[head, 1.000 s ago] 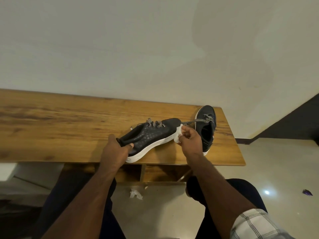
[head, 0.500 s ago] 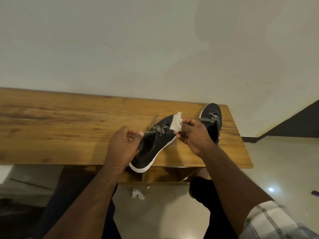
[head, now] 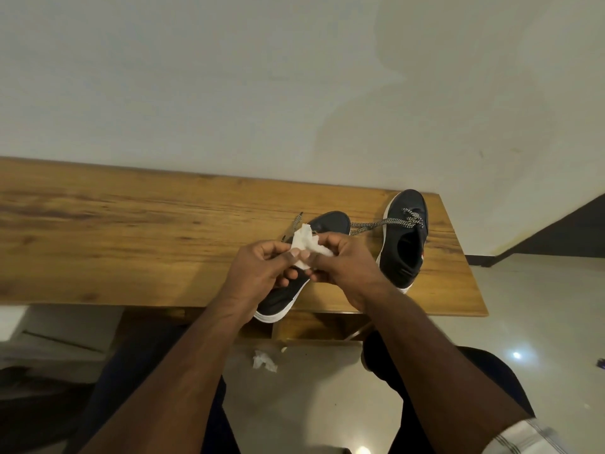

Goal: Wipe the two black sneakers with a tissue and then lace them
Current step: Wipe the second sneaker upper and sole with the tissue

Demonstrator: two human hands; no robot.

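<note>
Now both hands meet at frame centre over the near sneaker (head: 288, 296): the left hand (head: 258, 273) and right hand (head: 343, 267) each pinch the crumpled white tissue (head: 302, 244) between fingertips and thumb, apparently refolding it. I judge the wiping step is in hand, lacing not yet begun; next, a clean face of tissue needs pressing to the upper. That sneaker lies on the tabletop (head: 131, 240), heel over the near edge, mostly hidden by the hands. The far sneaker (head: 406, 240) sits to the right, its lace (head: 376, 224) trailing leftward. Another tissue scrap (head: 263, 360) lies on the floor. How clean either shoe is cannot be made out.
</note>
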